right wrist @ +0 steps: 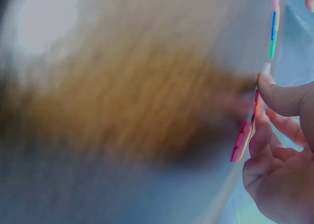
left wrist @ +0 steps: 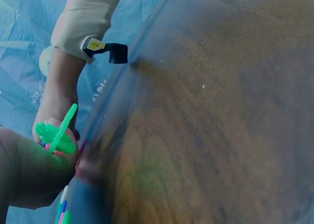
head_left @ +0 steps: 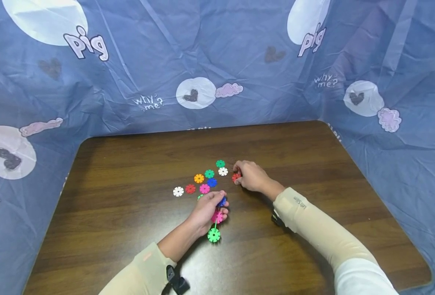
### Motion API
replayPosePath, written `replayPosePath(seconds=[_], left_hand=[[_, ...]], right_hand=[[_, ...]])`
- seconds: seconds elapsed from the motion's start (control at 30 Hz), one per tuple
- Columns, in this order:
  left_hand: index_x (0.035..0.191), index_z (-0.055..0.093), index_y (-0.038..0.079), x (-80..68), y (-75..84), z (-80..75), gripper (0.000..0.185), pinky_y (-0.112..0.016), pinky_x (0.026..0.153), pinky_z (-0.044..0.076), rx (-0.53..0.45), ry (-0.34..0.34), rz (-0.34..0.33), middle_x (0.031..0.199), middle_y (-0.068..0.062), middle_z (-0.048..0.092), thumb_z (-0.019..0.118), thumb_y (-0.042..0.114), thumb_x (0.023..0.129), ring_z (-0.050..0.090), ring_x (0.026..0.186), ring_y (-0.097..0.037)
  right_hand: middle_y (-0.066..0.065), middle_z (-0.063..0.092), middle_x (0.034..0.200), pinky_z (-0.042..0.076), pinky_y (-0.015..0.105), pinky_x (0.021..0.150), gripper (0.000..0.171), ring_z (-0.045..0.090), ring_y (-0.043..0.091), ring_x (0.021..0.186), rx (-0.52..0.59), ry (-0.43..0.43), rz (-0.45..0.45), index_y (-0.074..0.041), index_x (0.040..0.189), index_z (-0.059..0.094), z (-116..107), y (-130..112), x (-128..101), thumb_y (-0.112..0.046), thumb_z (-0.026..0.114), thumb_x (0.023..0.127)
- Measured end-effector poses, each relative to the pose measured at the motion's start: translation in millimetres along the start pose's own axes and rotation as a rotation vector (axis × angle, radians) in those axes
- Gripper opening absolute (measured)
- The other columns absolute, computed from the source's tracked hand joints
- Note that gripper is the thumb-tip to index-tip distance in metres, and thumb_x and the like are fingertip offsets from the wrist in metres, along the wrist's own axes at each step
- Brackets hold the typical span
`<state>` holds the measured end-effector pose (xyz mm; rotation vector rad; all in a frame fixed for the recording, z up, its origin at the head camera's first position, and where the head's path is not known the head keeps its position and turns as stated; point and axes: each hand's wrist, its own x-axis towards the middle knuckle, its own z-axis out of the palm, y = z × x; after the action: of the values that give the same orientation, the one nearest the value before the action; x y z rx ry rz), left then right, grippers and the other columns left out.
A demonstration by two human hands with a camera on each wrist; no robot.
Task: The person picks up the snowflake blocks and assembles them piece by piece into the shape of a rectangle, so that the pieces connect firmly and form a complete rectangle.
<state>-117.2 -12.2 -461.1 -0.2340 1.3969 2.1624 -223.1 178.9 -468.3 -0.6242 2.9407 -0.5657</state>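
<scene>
Several flat snowflake-shaped plastic discs lie in a loose cluster mid-table: white [head_left: 178, 191], red [head_left: 190, 189], pink [head_left: 204, 188], orange [head_left: 199, 178], blue [head_left: 211, 182], green [head_left: 209, 173], white [head_left: 223, 171], green [head_left: 220, 164]. My left hand [head_left: 211, 207] grips a joined piece of discs, with a pink disc [head_left: 217, 216] and a green disc [head_left: 214, 235] sticking out below and a blue one by the thumb; the green disc [left wrist: 56, 135] shows edge-on in the left wrist view. My right hand [head_left: 248, 175] pinches a red disc [head_left: 236, 177] on the table, seen edge-on as red disc [right wrist: 244, 140].
The brown wooden table [head_left: 129, 229] has rounded corners. A blue printed cloth [head_left: 202, 61] rises as a wall behind and on both sides. Bare table surface lies to the left and in front of the hands.
</scene>
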Motion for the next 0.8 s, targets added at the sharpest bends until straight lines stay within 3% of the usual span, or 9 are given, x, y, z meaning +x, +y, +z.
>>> replayPosePath(seconds=[0.17, 0.27, 0.47, 0.6, 0.8], left_hand=[[0.125, 0.044, -0.008, 0.8, -0.2, -0.5, 0.037, -0.020, 0.054, 0.053, 0.016, -0.014, 0.008, 0.084, -0.008, 0.057, 0.047, 0.020, 0.101, 0.055, 0.061, -0.011], [0.126, 0.044, -0.009, 1.2, -1.0, -0.8, 0.037, -0.020, 0.054, 0.053, 0.019, -0.024, 0.005, 0.085, -0.008, 0.057, 0.046, 0.019, 0.102, 0.055, 0.061, -0.011], [0.127, 0.043, -0.010, 0.8, -1.3, -0.4, 0.038, -0.020, 0.053, 0.053, -0.003, -0.042, 0.012, 0.083, -0.007, 0.056, 0.042, 0.021, 0.103, 0.054, 0.059, -0.011], [0.127, 0.043, -0.010, 1.2, -0.7, -0.6, 0.040, -0.021, 0.052, 0.052, -0.019, -0.033, 0.030, 0.084, -0.007, 0.057, 0.040, 0.022, 0.104, 0.055, 0.059, -0.011], [0.127, 0.043, -0.010, 1.0, 0.2, -1.5, 0.040, -0.021, 0.052, 0.052, -0.027, -0.019, 0.036, 0.083, -0.006, 0.056, 0.039, 0.022, 0.104, 0.054, 0.059, -0.011]], right_hand=[[-0.005, 0.056, 0.068, 0.046, 0.027, 0.060, 0.017, 0.052, 0.011, 0.064, 0.154, 0.015, -0.007, -0.015, 0.078, 0.064, -0.9, 1.6, -0.3, -0.015, 0.081, 0.075], [-0.005, 0.057, 0.064, 0.045, 0.026, 0.057, 0.016, 0.053, 0.010, 0.061, 0.271, 0.008, 0.006, -0.015, 0.073, 0.062, -2.8, 0.1, -1.6, -0.014, 0.078, 0.078], [0.006, 0.060, 0.068, 0.047, 0.026, 0.048, 0.011, 0.057, 0.016, 0.058, 0.623, -0.045, 0.083, -0.005, 0.086, 0.060, -8.1, -12.0, -4.8, -0.011, 0.069, 0.087], [0.012, 0.064, 0.073, 0.050, 0.030, 0.047, 0.016, 0.058, 0.019, 0.057, 0.861, -0.083, 0.134, 0.001, 0.098, 0.060, -12.1, -23.5, -8.2, -0.010, 0.067, 0.088], [0.012, 0.066, 0.077, 0.052, 0.030, 0.050, 0.016, 0.058, 0.017, 0.058, 0.947, -0.104, 0.141, 0.003, 0.100, 0.063, -12.0, -35.8, -12.4, -0.007, 0.066, 0.088]])
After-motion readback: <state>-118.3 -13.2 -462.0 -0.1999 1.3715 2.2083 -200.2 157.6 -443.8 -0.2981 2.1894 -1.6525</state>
